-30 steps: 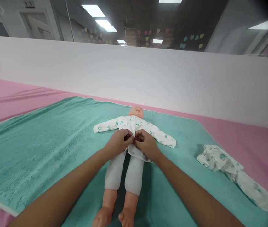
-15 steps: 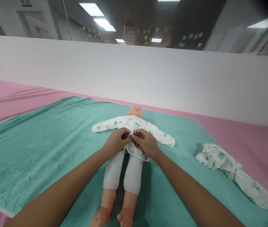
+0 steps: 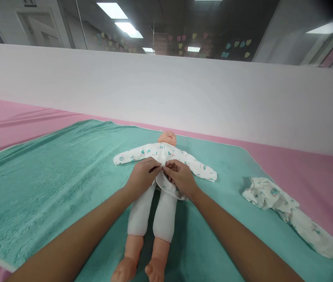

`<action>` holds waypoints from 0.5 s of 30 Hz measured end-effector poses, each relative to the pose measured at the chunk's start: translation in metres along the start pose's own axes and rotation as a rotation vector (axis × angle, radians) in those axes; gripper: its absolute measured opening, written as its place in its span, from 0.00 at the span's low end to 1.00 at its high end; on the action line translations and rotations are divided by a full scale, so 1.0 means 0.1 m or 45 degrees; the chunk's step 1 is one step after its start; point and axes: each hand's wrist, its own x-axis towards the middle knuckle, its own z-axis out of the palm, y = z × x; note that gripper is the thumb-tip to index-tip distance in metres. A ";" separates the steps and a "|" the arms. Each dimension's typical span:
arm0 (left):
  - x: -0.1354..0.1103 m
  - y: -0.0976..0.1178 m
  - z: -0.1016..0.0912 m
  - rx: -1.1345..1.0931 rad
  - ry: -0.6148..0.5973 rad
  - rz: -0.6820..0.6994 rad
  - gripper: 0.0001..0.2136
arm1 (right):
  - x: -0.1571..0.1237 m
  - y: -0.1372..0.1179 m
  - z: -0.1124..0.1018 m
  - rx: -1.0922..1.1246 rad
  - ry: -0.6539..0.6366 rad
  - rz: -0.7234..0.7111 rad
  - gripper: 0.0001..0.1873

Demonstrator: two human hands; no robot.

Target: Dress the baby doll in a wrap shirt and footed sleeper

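A baby doll (image 3: 164,223) lies on its back, feet toward me, on a green blanket. It wears a white long-sleeved baby shirt (image 3: 203,169) with a small teal print, its sleeves spread to both sides. My left hand (image 3: 144,174) pinches the shirt's front edge at the middle of the chest. Close beside it, my right hand (image 3: 181,176) also pinches the front of the shirt, fingertips nearly meeting the left ones. Whether a snap or a tie lies between the fingers is hidden. Below my hands the shirt's hem hangs loose over the doll's white upper legs.
The green blanket (image 3: 51,188) covers a pink sheet (image 3: 310,168). At the right lies a crumpled pair of white printed baby pants (image 3: 283,207). A white wall (image 3: 154,90) rises behind the doll's head, with a mirror or window above it.
My left hand has turned slightly, its thumb and fingers closing nearer together on the shirt front. The right hand keeps its pinch almost unmoved. The view has shifted very slightly.
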 end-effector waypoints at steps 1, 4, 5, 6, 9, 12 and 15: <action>-0.01 -0.01 0.01 0.024 0.000 0.031 0.09 | 0.00 0.00 0.00 -0.003 0.004 0.002 0.13; -0.02 -0.01 0.03 0.103 -0.002 0.086 0.11 | 0.00 0.00 0.01 -0.003 0.016 0.011 0.13; -0.02 -0.01 0.04 0.116 -0.008 0.097 0.11 | 0.00 0.00 0.02 -0.005 0.019 0.009 0.13; -0.02 0.00 0.04 0.115 -0.021 0.103 0.11 | 0.00 0.00 0.02 -0.010 0.022 0.005 0.13; -0.01 0.01 0.02 0.029 -0.066 0.069 0.11 | -0.01 0.00 0.03 -0.026 0.029 -0.009 0.11; 0.00 0.02 -0.01 -0.091 -0.077 0.013 0.11 | -0.02 -0.01 0.04 -0.043 0.044 -0.018 0.09; 0.01 0.01 -0.02 -0.160 -0.060 0.004 0.10 | -0.03 -0.02 0.05 -0.068 0.061 -0.034 0.09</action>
